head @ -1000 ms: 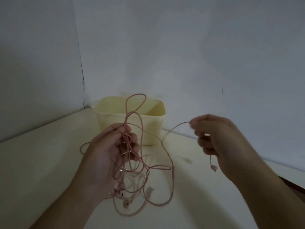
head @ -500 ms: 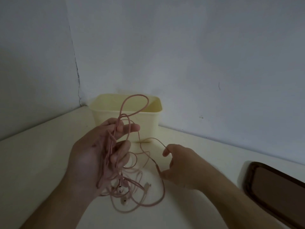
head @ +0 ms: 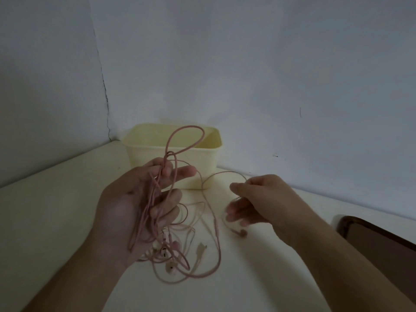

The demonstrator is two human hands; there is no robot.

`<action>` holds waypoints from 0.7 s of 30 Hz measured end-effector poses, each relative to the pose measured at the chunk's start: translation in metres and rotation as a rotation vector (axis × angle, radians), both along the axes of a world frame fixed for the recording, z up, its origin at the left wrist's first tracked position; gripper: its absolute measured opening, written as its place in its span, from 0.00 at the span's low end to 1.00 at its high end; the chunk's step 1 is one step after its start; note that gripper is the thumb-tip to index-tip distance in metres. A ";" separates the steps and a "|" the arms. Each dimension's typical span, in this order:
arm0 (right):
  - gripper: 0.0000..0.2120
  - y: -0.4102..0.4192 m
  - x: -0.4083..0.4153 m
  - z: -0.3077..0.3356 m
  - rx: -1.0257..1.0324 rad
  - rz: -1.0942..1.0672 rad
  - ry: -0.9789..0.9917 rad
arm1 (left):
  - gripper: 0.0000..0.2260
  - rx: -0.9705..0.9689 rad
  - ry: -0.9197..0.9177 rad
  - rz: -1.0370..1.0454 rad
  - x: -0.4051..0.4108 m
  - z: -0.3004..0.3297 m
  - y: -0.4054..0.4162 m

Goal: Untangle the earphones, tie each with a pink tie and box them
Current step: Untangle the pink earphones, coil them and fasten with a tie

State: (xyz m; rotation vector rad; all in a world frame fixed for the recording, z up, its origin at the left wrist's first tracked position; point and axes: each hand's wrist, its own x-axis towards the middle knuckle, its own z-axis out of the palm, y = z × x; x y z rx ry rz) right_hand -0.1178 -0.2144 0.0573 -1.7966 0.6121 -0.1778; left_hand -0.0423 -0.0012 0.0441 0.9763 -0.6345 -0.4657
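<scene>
Left hand [head: 135, 206] is raised palm-up, fingers loosely curled around a bundle of tangled pink earphones [head: 157, 199], loops spilling onto the tabletop [head: 56, 210]. Right hand [head: 258, 203] pinches one cord strand, an earbud [head: 242, 233] dangling below it. Yellow box [head: 202, 167] sits open behind, against the wall.

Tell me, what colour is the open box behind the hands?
Pale yellow. The box shows best in the head view, the only one.
</scene>
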 end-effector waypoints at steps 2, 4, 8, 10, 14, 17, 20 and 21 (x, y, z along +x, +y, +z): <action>0.07 0.001 0.005 -0.008 -0.009 0.038 -0.003 | 0.19 0.005 -0.005 0.009 -0.001 0.001 -0.001; 0.08 0.008 0.012 -0.019 -0.208 0.062 0.046 | 0.18 -0.002 -0.009 0.004 -0.002 0.002 -0.001; 0.30 0.023 0.015 -0.034 -0.559 0.040 0.173 | 0.17 -0.014 -0.016 -0.003 -0.004 0.003 0.000; 0.37 0.025 0.016 -0.040 -0.560 0.004 0.222 | 0.17 -0.003 -0.017 0.002 -0.003 0.003 0.000; 0.32 0.013 0.011 -0.030 -0.643 -0.067 0.219 | 0.17 -0.003 -0.032 0.012 -0.004 0.005 -0.001; 0.30 0.012 0.005 -0.018 -0.247 0.022 0.162 | 0.18 -0.004 -0.036 0.022 -0.006 0.006 0.000; 0.23 0.015 0.008 -0.027 -0.029 -0.018 0.021 | 0.21 -0.016 0.000 0.048 -0.004 0.006 -0.002; 0.22 0.016 0.010 -0.031 -0.018 -0.039 -0.006 | 0.21 -0.017 0.010 0.061 -0.005 0.007 -0.002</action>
